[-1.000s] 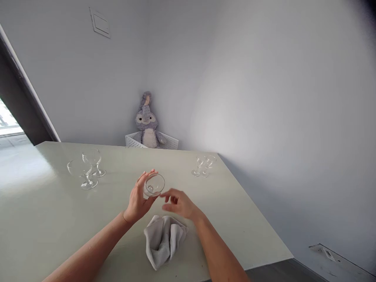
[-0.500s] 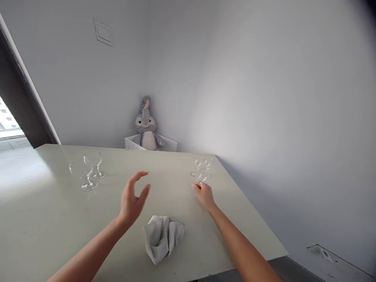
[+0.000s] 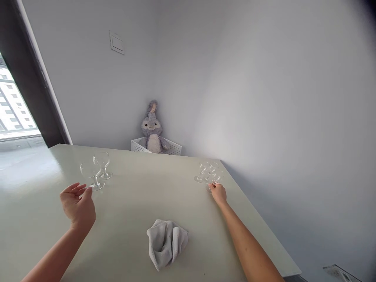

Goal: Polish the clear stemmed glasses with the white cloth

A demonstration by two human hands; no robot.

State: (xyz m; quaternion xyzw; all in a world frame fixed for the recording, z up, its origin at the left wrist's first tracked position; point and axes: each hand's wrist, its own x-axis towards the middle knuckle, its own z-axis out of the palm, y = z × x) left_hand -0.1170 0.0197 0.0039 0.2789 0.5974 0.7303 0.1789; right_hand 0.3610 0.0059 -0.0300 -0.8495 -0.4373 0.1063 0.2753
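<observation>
My right hand (image 3: 219, 194) is closed around the stem of a small clear stemmed glass (image 3: 217, 176) at the table's right side. Just behind it stand two similar stemmed glasses, the left one (image 3: 203, 168) and the right one (image 3: 212, 167), partly overlapping it. My left hand (image 3: 78, 207) holds nothing, its fingers curved and apart. It is in front of a larger stemmed glass (image 3: 91, 170), with the thumb close to its foot; whether they touch I cannot tell. Another large stemmed glass (image 3: 101, 159) stands behind that one. Between my arms lies a crumpled grey cloth (image 3: 167, 243).
The pale glossy table (image 3: 141, 199) has its right edge near the wall. Beyond the far edge, a grey plush toy (image 3: 152, 129) sits in a white perforated basket (image 3: 174, 149). A switch plate (image 3: 117, 42) is on the back wall, and a window (image 3: 14, 105) is at the left.
My left hand has moved left, from mid-table to the large glasses. The right hand and its small glass have shifted slightly right, beside the other two. The view has also moved a little.
</observation>
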